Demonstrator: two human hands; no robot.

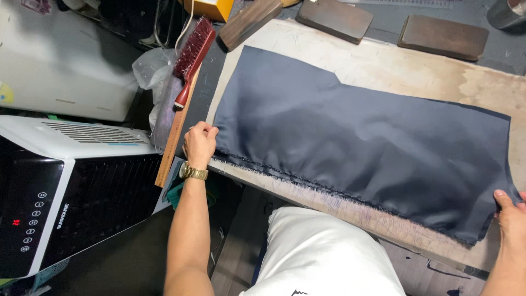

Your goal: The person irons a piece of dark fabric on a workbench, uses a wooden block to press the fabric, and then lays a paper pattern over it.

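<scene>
A large piece of dark navy fabric [356, 137] lies spread flat across the pale, worn top of the bench [438, 77], its frayed lower edge running along the bench's near edge; the left hand [199, 143], a gold watch [193, 172] on its wrist, has its fingers curled closed, pinching the fabric's near left corner by the bench's left edge; the right hand [510, 212] grips the fabric's near right corner close to the bench's right end, thumb on top of the cloth and the other fingers hidden beneath, so the cloth is held at both ends; just left of the left hand a long wooden ruler [176, 129] lies along the bench's left edge, and a red-bristled brush [192, 55] with a red handle rests beyond it, near a crumpled clear plastic bag [149, 68]; at the far edge of the bench three dark wooden blocks lie well apart from the hands, one [249, 23] near the far left corner, one [335, 18] toward the middle, one [442, 37] further right; off the bench to the left stands a black and white appliance [60, 186] with a control panel; the person's white-clad knee [323, 252] shows below the bench's near edge.
</scene>
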